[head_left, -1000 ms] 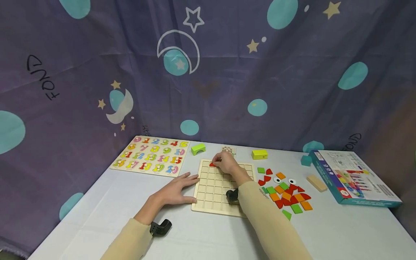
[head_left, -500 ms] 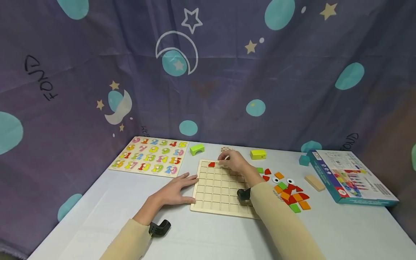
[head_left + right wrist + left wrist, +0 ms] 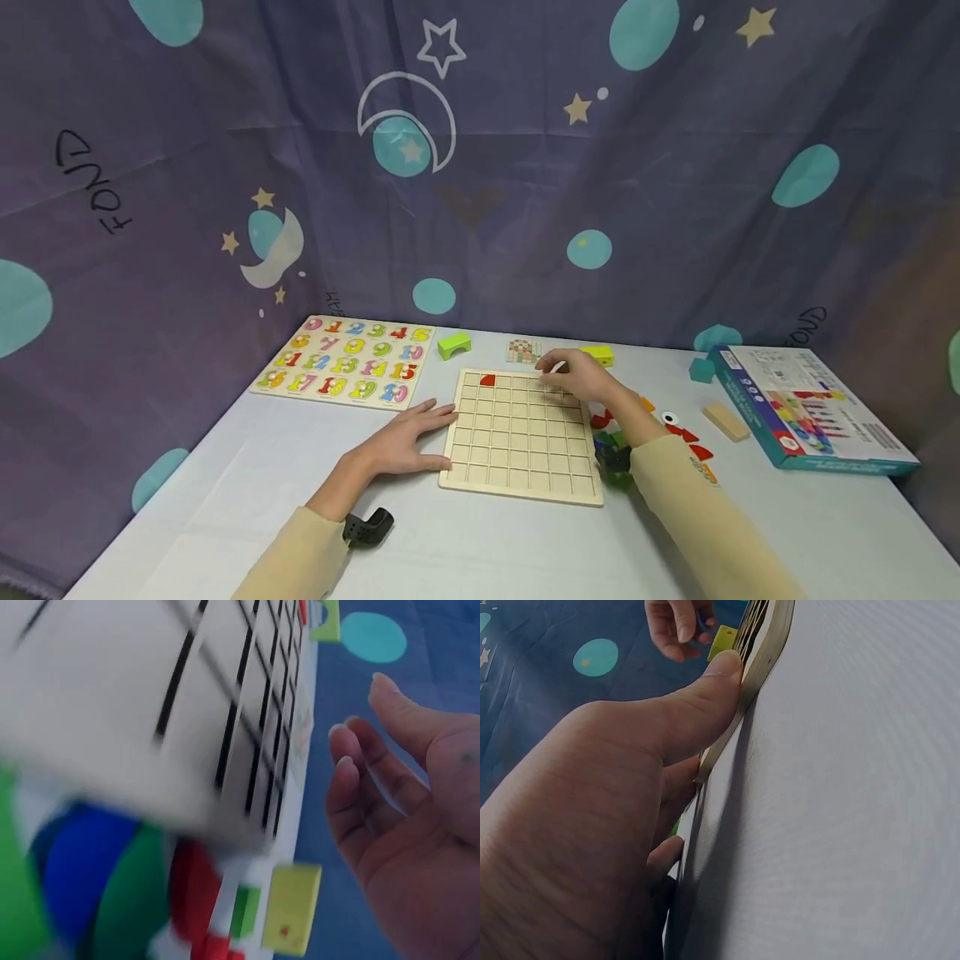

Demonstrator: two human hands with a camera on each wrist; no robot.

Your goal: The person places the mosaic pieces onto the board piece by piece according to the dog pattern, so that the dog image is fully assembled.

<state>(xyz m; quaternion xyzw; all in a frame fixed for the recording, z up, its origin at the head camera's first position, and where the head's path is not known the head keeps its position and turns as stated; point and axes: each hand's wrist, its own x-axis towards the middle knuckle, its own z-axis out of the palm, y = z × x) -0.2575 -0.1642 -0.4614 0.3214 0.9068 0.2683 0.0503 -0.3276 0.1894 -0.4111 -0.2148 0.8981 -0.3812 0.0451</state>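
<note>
A wooden grid board (image 3: 517, 433) lies on the table, with one red quarter-round piece (image 3: 487, 381) in a cell of its top row. My left hand (image 3: 402, 440) rests at the board's left edge, fingers spread and thumb touching the rim. The left wrist view shows that thumb (image 3: 705, 705) against the board's edge. Above the board's far right corner is my right hand (image 3: 581, 375), its fingers loosely bent. Nothing shows between those fingers (image 3: 346, 780) in the right wrist view. A small patterned card (image 3: 522, 351) lies just behind the board.
Several coloured pieces (image 3: 681, 433) lie right of the board, partly hidden by my right forearm. A number puzzle (image 3: 345, 362) is at the left. Green arch (image 3: 454, 345) and yellow block (image 3: 600, 355) stand behind. A wooden block (image 3: 726, 422), teal block (image 3: 702, 370) and box (image 3: 817, 408) are rightward.
My right hand has let go of the red piece, leaving it in the top row, and has moved right across the board's far edge. My left hand has stayed in place.
</note>
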